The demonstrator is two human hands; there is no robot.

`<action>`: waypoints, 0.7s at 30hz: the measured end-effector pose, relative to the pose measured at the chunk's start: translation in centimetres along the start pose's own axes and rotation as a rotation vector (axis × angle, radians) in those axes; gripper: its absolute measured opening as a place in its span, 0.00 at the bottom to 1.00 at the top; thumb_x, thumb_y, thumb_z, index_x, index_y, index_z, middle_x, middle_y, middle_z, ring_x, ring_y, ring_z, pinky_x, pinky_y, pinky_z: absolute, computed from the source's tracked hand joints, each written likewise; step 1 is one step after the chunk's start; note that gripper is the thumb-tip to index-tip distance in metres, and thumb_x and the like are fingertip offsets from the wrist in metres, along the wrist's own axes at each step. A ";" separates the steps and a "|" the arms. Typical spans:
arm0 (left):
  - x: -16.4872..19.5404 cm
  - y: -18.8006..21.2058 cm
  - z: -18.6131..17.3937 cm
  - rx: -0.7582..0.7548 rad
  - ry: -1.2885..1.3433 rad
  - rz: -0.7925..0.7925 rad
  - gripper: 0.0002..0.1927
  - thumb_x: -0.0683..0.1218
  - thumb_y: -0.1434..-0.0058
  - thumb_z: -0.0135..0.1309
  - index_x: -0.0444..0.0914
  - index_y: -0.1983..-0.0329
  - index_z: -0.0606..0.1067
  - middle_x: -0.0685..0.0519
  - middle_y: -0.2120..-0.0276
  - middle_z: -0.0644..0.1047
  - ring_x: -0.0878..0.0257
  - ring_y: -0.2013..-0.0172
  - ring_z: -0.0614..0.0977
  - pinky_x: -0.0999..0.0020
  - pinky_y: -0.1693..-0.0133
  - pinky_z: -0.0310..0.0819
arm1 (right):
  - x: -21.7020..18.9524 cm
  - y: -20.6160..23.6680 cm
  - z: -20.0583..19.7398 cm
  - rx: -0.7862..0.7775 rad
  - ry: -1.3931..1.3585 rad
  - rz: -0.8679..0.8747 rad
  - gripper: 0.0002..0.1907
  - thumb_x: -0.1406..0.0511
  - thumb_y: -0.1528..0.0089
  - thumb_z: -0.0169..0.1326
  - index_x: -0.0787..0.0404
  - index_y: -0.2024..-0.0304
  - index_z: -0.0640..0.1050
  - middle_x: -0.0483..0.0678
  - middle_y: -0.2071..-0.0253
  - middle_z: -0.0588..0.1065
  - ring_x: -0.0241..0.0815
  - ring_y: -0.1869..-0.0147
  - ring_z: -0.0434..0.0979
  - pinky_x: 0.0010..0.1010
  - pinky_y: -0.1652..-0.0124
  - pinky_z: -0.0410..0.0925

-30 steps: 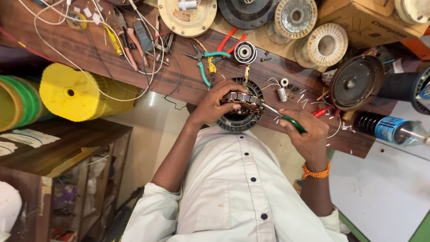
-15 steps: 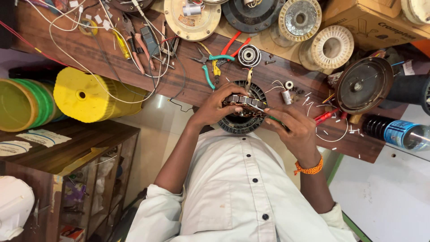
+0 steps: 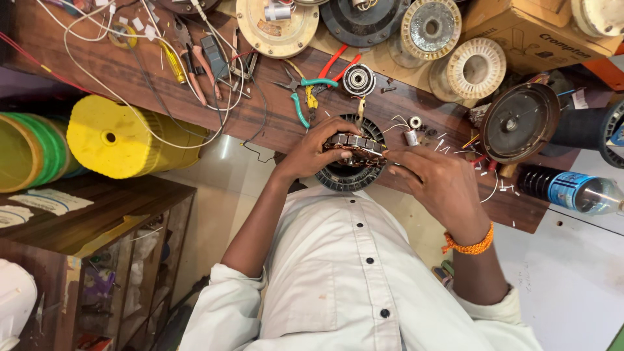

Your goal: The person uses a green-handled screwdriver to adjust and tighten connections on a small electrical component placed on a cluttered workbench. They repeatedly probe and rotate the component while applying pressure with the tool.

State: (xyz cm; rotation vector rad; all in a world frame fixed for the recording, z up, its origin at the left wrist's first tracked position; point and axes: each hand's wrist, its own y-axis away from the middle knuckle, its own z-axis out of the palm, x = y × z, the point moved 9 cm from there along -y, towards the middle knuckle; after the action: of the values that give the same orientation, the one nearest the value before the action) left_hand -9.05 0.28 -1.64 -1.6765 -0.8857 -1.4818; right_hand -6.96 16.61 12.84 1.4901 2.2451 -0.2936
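Holding a wound motor stator (image 3: 354,148) between both hands, we keep it just above a dark round motor housing (image 3: 348,177) at the near edge of the wooden worktop (image 3: 260,123). Our left hand (image 3: 318,149) wraps its grip around the stator's left side; our right hand (image 3: 439,185) pinches its right rim in a narrow grip. Green-handled pliers (image 3: 304,97) lie just beyond, and a plastic bottle (image 3: 572,190) lies well apart to the right.

My left hand (image 3: 312,153) curls, fingers bent inward, forearm bare. My right hand (image 3: 439,185) lies opposite, fingertips pinched together, wrist banded in orange.
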 end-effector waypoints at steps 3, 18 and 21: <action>1.0 -0.3 -0.1 0.000 -0.049 0.026 0.22 0.49 0.36 0.61 0.39 0.41 0.73 0.51 0.45 0.77 0.54 0.41 0.75 0.59 0.37 0.66 | -0.5 -0.3 -1.4 0.049 0.003 -0.024 0.11 0.65 0.43 0.67 0.57 0.57 0.85 0.48 0.60 0.83 0.48 0.65 0.82 0.36 0.68 0.73; 7.0 -1.4 1.0 -0.076 -0.389 0.148 0.26 0.45 0.41 0.62 0.43 0.39 0.71 0.52 0.52 0.74 0.52 0.51 0.74 0.57 0.47 0.67 | 2.1 1.9 -0.4 0.155 -0.109 0.007 0.11 0.68 0.40 0.66 0.60 0.54 0.84 0.49 0.60 0.81 0.43 0.60 0.83 0.30 0.61 0.74; 7.2 -1.4 1.0 -0.081 -0.377 0.175 0.26 0.46 0.40 0.62 0.43 0.38 0.71 0.53 0.51 0.75 0.52 0.51 0.74 0.56 0.46 0.67 | 1.3 1.7 -0.7 0.161 -0.057 -0.065 0.11 0.68 0.41 0.66 0.59 0.55 0.85 0.47 0.58 0.82 0.42 0.59 0.82 0.31 0.60 0.74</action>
State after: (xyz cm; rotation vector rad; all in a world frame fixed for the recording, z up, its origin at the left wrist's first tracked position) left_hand -9.03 2.14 5.49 -2.0786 -0.8539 -1.1159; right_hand -5.99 18.65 13.00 1.4697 2.2727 -0.5412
